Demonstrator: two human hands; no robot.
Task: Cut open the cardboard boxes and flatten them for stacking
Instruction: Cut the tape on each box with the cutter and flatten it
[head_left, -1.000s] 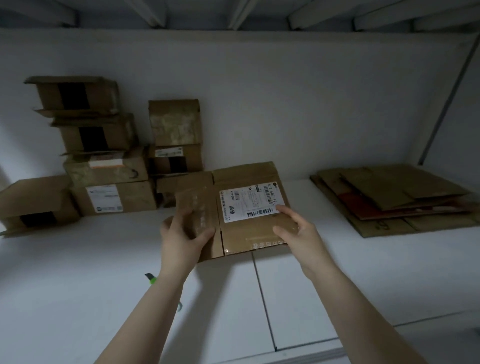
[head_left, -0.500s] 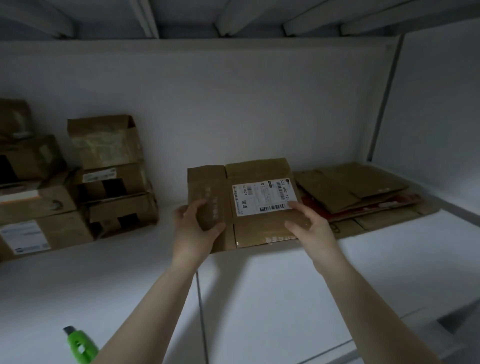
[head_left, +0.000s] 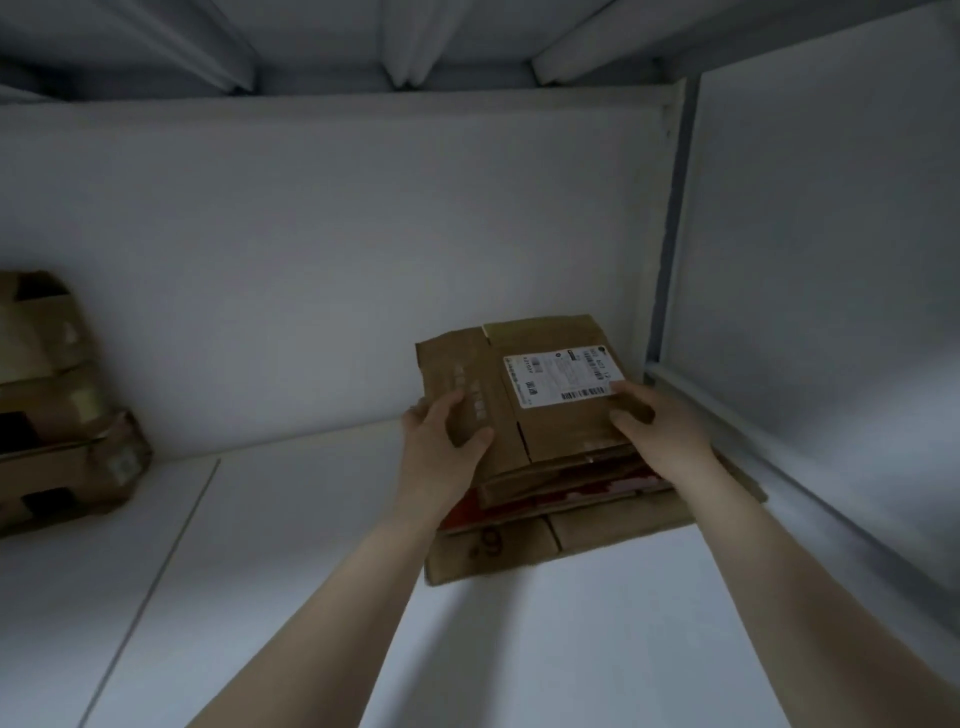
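Worktop (head_left: 519, 649): white surface running back to a white wall, with a side panel on the right.
Boxes still whole (head_left: 57, 415): stacked at the far left edge, well apart from the hands.
Pile of flattened cardboard (head_left: 519, 551): lies in the right back corner, brown sheets with a red one between.
Flattened box (head_left: 550, 415): on top of that pile, held tilted at its near edge.
Left hand (head_left: 436, 447): grips the box's left flap, thumb on top.
Right hand (head_left: 660, 431): holds the right side, fingertips beside the label.
Shipping label (head_left: 561, 376): white, facing up.
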